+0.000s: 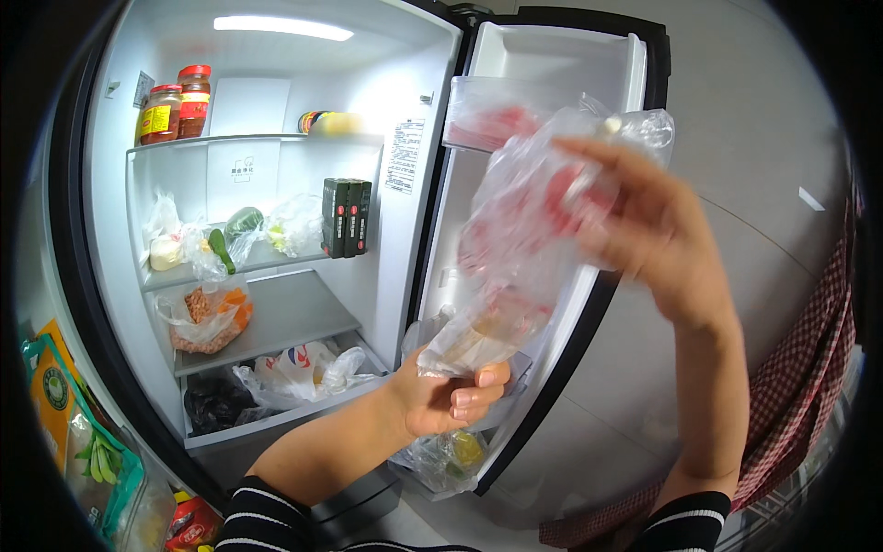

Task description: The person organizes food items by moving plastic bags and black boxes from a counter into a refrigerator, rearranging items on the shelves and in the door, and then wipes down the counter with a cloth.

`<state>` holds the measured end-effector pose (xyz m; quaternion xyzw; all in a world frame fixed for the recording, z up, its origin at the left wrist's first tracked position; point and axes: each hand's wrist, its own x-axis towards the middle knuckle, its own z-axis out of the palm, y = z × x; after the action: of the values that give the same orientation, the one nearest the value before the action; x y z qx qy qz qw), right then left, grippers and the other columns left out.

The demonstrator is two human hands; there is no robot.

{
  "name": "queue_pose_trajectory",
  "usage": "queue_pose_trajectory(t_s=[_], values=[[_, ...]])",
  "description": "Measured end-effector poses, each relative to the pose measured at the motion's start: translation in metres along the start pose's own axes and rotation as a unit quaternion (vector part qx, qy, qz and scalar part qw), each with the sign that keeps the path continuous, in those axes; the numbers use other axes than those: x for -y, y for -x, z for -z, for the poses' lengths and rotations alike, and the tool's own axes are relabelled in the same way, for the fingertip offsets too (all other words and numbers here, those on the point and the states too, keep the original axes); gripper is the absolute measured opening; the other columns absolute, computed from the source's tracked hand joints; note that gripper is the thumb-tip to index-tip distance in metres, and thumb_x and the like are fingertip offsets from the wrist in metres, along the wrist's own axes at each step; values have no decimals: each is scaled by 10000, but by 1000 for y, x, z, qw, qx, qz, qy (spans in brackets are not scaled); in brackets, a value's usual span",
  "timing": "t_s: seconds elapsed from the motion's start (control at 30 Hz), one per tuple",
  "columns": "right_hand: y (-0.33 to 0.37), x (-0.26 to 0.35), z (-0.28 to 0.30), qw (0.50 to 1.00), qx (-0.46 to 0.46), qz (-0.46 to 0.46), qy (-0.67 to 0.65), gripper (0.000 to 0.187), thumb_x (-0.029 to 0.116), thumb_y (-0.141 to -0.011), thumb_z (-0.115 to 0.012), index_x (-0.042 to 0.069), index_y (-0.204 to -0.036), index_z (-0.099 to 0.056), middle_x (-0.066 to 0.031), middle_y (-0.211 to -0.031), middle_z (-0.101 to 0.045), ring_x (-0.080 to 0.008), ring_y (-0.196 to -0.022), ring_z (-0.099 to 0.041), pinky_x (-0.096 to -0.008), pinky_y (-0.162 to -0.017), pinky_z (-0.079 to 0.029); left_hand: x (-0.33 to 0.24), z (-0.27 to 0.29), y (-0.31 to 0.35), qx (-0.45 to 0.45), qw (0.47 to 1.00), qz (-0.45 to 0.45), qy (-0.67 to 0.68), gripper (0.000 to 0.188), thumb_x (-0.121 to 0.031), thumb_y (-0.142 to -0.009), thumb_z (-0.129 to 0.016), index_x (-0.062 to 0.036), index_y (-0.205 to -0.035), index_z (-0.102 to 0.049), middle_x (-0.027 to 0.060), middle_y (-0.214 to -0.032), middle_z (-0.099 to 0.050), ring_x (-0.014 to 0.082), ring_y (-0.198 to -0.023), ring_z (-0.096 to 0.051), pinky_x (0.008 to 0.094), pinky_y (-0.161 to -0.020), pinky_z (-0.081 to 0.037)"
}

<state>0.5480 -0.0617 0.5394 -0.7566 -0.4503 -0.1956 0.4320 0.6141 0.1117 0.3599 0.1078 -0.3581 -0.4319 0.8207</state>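
Observation:
A clear plastic bag [524, 202] with red print is stretched upward in front of the open fridge door. Its lower end, around something pale and brownish that I cannot make out, sits in my left hand [451, 396], whose fingers are wrapped round it. Higher up and to the right, my right hand [644, 221] is curled at the upper part of the bag, with crumpled film between thumb and fingers. Motion blurs those fingertips. The bag hides part of the door shelves [464, 120].
The open fridge holds red-lidded jars [161, 115], black boxes [347, 218], bagged vegetables [244, 225], an orange-and-clear bag [210, 317] and a drawer of bags [294, 373]. More bagged food [446, 460] lies low in the door. Checked cloth [791, 396] hangs at right.

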Motion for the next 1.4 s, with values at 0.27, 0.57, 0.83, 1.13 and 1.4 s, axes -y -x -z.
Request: queue_pose_trajectory(t_s=[0.27,0.57,0.83,1.13,1.4], values=[[42,-41,-33,979,78,37,185,428,192,-726,-801,45,-1087,-625,-95,-876,-552,-220,-776,-543,-313,-695,-444,-3,-7,17,-111,975,6,-190,342,-270,-958,-412,-71,-1227,-482,115,-956,-596,211,-741,-600,306,-622,-498],[14,-48,-48,961,86,103,241,403,175,-731,-785,33,-1069,-617,-108,-841,-580,-236,-713,-574,-333,-625,-459,-33,-45,17,-87,697,-281,-654,979,-146,-614,-878,-49,-1419,-329,132,-1368,-440,176,-1247,-428,354,-1021,-375],[-112,9,44,921,-185,190,286,289,231,-831,-665,79,-1077,-663,-83,-874,-681,-136,-679,-629,-276,-586,-501,-51,-40,17,-237,698,-406,-540,466,34,-760,-719,9,-1184,-527,74,-1061,-632,128,-974,-604,281,-858,-494],[-194,-31,64,872,213,-350,268,432,321,-752,-753,151,-1134,-647,-41,-999,-644,-192,-976,-577,-380,-786,-510,-68,-27,33,-265,700,-473,-465,517,93,-739,-718,6,-1197,-494,98,-1089,-614,158,-998,-605,291,-880,-502],[-184,-24,62,883,24,-157,441,246,157,-764,-728,33,-974,-695,-89,-951,-652,-202,-839,-610,-341,-769,-503,-83,-38,20,-246,697,-483,-470,560,75,-762,-705,22,-1256,-448,120,-1130,-594,180,-1040,-588,323,-915,-487]])
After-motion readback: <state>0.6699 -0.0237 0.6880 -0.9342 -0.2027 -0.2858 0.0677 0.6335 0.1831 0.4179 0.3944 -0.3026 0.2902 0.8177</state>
